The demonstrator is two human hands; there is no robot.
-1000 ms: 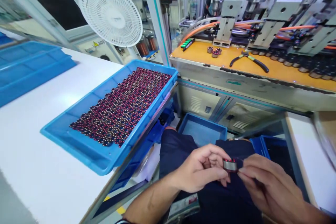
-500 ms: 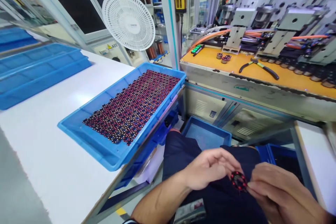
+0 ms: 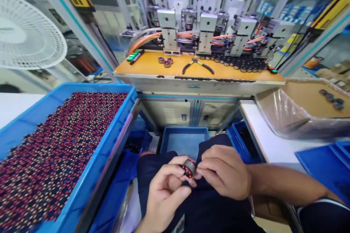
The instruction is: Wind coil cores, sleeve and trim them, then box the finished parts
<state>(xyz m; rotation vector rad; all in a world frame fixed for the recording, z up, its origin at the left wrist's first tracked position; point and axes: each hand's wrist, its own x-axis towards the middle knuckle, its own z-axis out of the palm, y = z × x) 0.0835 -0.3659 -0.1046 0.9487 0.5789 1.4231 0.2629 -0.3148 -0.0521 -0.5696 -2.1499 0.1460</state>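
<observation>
My left hand [image 3: 169,185] grips a small motor stator [image 3: 189,168] above my lap, thumb and fingers around its rim. It is a short grey metal ring with red coil windings on its visible face, held tilted. My right hand [image 3: 225,171] is closed in a pinch right beside the stator's right edge; what lies between its fingertips is too small to make out. To the left, a blue tray [image 3: 109,149] holds a dense layer of similar stators [image 3: 73,142] with red and pale dots.
Ahead, an orange bench top [image 3: 147,67] carries pliers [image 3: 197,66], loose stators [image 3: 165,61] and a row of dark cylindrical parts [image 3: 240,63] beneath a machine. A plastic-lined carton [image 3: 298,116] stands at right. A blue bin [image 3: 184,140] sits beyond my knees; a fan [image 3: 30,32] is at far left.
My view has swung to the right, bringing the carton into sight. The stator has turned in my left hand, so its grey outer side now shows. My right hand stays beside it.
</observation>
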